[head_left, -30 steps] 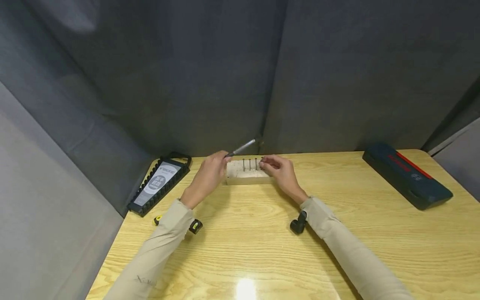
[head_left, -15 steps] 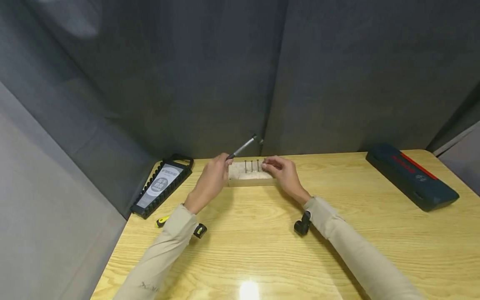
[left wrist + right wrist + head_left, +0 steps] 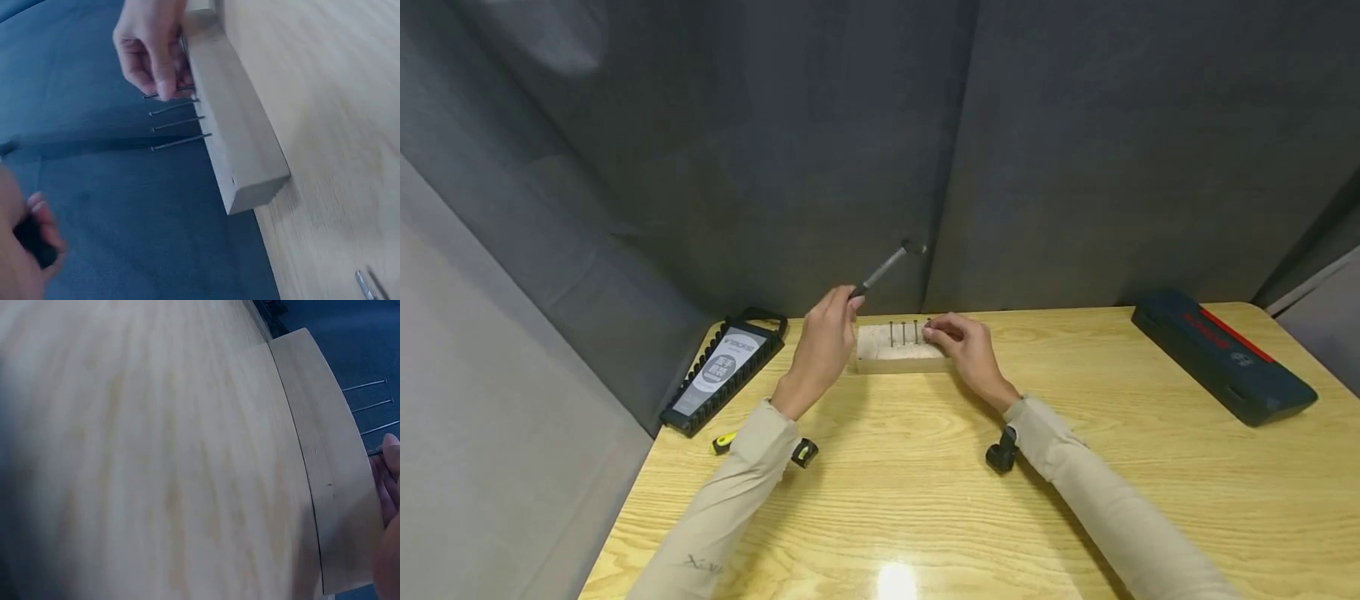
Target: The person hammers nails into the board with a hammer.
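Head view, left hand: the left hand [image 3: 823,337] is curled round the handle of a small hammer [image 3: 886,267], whose shaft runs up toward 1 o'clock, head raised above the wooden block [image 3: 898,354].
Head view, right hand: the right hand [image 3: 962,343] pinches the fourth nail [image 3: 928,327] at the block's 3 o'clock end; three free nails [image 3: 903,332] stand upright beside it.
Head view, key relation: the hammer head hangs at about 11 o'clock from the pinched nail, with the left hand the one carrying it.
Left wrist view: fingers [image 3: 159,69] close on the topmost nail; the nails' long axes stick straight out of the block face; the left hand [image 3: 25,244] grips a dark handle.
Right wrist view: fingertips [image 3: 389,464] meet one nail at the block's [image 3: 325,462] edge; how tightly, I cannot tell here.
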